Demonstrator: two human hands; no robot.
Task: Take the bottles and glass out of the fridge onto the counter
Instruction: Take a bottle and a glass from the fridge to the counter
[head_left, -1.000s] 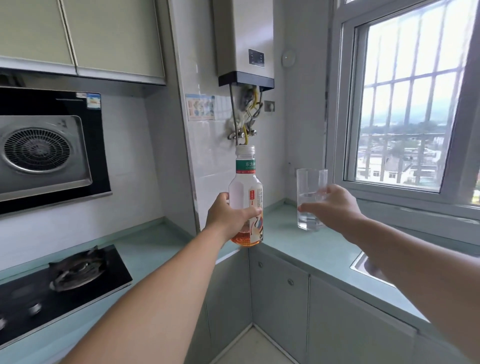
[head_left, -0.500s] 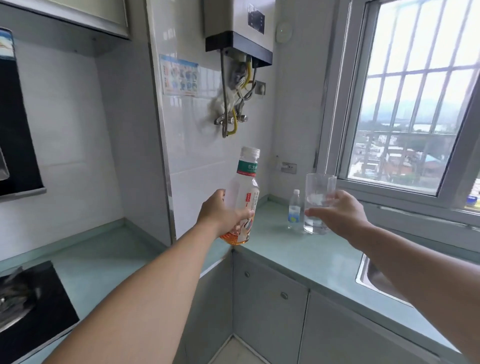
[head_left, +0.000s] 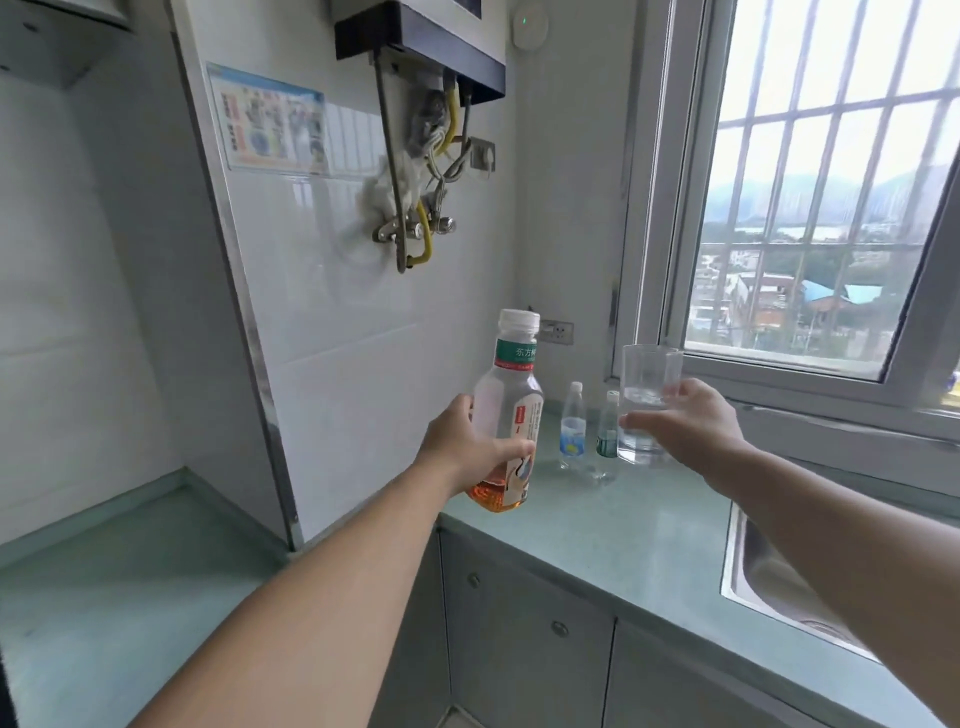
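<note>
Near the middle of the frame, your left hand (head_left: 470, 447) grips a tea bottle (head_left: 506, 410) around its lower body, fingers wrapped across the label. The bottle has a white cap and a green neck band. It leans with its cap toward the upper right, and a little amber liquid sits at its base. That base hangs over the left end of the pale green counter (head_left: 623, 530); whether it touches the surface cannot be told.

Right of centre, your right hand (head_left: 685, 431) holds a clear glass (head_left: 647, 400) from its right side, fingers curled round the lower half. The glass stands upright with some water in it. You cannot tell from this view whether its foot is on the counter.

Between the tea bottle and the glass, two small water bottles stand upright on the counter by the back wall. One has a blue label (head_left: 573, 431), and the other, with a green label (head_left: 607, 431), is just beside the glass and partly behind it.

At the right edge, a steel sink (head_left: 769, 587) is set into the counter under your right forearm. A barred window (head_left: 810, 208) fills the upper right. At top centre hangs a water heater (head_left: 421, 36) with pipes below it, a poster (head_left: 270, 122) to its left, and a wall socket (head_left: 556, 331) just behind the tea bottle's cap.
</note>
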